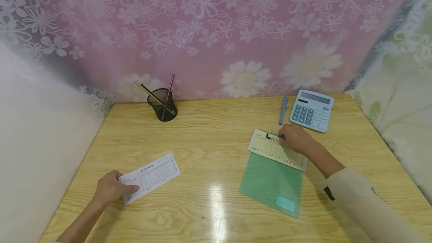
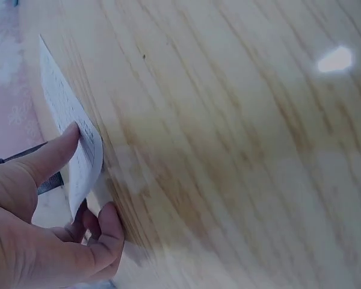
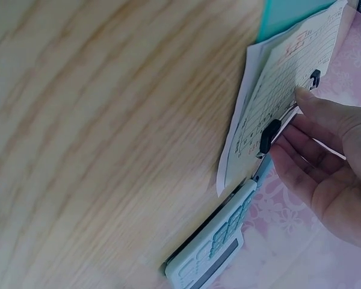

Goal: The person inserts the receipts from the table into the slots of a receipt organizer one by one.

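Observation:
My left hand (image 1: pixel 109 187) pinches the near end of a white printed form (image 1: pixel 150 177), thumb on top and fingers below; the left wrist view shows the paper bending. A green clipboard (image 1: pixel 271 183) lies at right, with a pale blue patch at its lower corner. Yellow printed forms (image 1: pixel 266 145) lie across its top, with a white paper edge showing underneath. My right hand (image 1: pixel 297 138) pinches the clipboard's top at the metal clip (image 3: pixel 269 136). In the right wrist view its thumb presses beside the clip, the other fingers at the board's edge.
Behind the clipboard lie a blue pen (image 1: pixel 282 111) and a light blue calculator (image 1: pixel 312 110). A black mesh cup (image 1: pixel 163 106) holding pencils stands at the back left. Flowered cloth (image 1: pixel 216 40) hangs along the back edge of the wooden table (image 1: pixel 202 134).

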The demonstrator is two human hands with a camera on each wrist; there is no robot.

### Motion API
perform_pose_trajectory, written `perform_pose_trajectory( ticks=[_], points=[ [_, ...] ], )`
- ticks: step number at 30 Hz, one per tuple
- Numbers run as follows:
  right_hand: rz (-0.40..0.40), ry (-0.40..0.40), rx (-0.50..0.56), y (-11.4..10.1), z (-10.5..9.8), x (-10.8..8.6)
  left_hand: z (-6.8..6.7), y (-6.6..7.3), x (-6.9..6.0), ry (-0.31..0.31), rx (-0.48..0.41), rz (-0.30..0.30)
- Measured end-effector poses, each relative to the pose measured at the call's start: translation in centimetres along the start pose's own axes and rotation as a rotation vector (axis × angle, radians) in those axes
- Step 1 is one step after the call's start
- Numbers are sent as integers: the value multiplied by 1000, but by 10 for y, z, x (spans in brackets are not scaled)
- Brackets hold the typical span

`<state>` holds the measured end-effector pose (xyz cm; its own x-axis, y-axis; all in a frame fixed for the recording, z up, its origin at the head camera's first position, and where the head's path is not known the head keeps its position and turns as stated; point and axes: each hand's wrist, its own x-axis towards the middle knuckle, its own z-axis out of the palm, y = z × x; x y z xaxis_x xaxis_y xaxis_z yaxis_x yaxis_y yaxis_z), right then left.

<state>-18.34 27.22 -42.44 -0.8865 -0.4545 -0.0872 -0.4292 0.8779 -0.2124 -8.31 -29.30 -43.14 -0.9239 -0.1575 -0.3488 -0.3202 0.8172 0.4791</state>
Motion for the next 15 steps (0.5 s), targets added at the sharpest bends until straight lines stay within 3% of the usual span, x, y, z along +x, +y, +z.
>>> perform_pose_trajectory(
  ticks=[7,15],
  points=[
    [-1,9,-4,-1,-2,0,-7,-7,5,5,29,57],
    [5,2,3,-2,-2,0,-9,-9,7,-23,-106,58]
  ],
)
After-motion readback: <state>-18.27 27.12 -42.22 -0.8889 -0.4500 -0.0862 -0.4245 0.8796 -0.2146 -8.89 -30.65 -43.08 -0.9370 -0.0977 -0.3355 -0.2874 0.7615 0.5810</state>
